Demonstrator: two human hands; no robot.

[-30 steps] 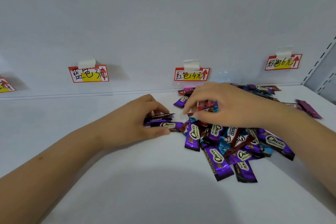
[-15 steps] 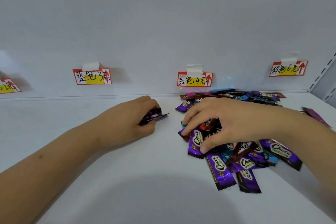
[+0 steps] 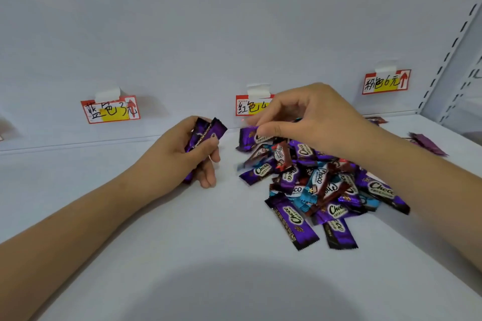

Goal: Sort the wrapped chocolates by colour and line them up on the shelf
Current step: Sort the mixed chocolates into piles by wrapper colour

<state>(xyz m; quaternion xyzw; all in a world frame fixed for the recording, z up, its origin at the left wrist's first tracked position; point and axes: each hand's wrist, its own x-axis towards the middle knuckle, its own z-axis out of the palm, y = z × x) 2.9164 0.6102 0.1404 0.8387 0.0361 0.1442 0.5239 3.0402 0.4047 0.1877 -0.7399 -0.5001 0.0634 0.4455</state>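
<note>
A heap of wrapped chocolates [image 3: 320, 185] in purple, blue and dark red lies on the white shelf [image 3: 156, 242], right of centre. My left hand [image 3: 180, 159] grips a small bundle of purple chocolates [image 3: 206, 133], held up on end just left of the heap. Over the heap's far edge, my right hand [image 3: 310, 120] pinches one purple chocolate [image 3: 247, 138] between thumb and fingertips, lifted off the pile.
Three red-and-yellow price labels are taped to the back wall: one at the left [image 3: 110, 111], one in the middle [image 3: 251, 105] partly behind my right hand, one at the right [image 3: 386, 82]. A few loose chocolates [image 3: 427, 143] lie at the far right near the slotted upright [image 3: 443, 65].
My right hand rose from pressing into the heap and now pinches a purple chocolate. My left hand tilted its purple bundle upright and stayed left of the pile.
</note>
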